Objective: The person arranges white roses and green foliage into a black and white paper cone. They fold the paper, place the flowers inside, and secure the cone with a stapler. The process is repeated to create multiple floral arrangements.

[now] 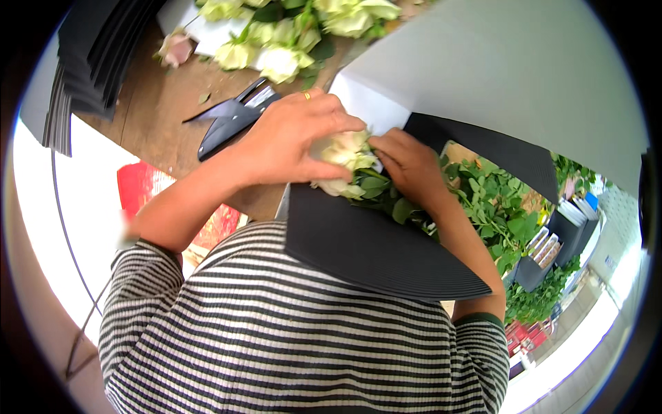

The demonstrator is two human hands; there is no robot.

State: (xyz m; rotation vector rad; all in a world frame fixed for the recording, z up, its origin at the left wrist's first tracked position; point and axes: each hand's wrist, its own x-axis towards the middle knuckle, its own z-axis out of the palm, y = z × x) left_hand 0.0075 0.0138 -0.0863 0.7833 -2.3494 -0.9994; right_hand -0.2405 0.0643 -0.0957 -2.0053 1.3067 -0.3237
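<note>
Pale cream-yellow roses (348,150) with green leaves lie bunched in front of my chest. My left hand (303,134), with a gold-coloured ring, curls its fingers and thumb round the blooms. Close beside them, my right hand (412,165) is closed, its thumb and fingertips pressed together at the edge of the blooms. What those fingertips pinch is hidden. Leafy stems run under the right hand and forearm. Below the roses, a fanned stack of black sheets (372,245) rests against my striped top.
Dark-handled shears (238,121) lie on the brown wooden table (158,124). More cream roses (283,52) and a pink rose (175,48) lie beyond. Folded black sheets (103,55) stand left. A large white panel (510,76) rises right, above leafy greenery (493,210) and a grey holder (538,265).
</note>
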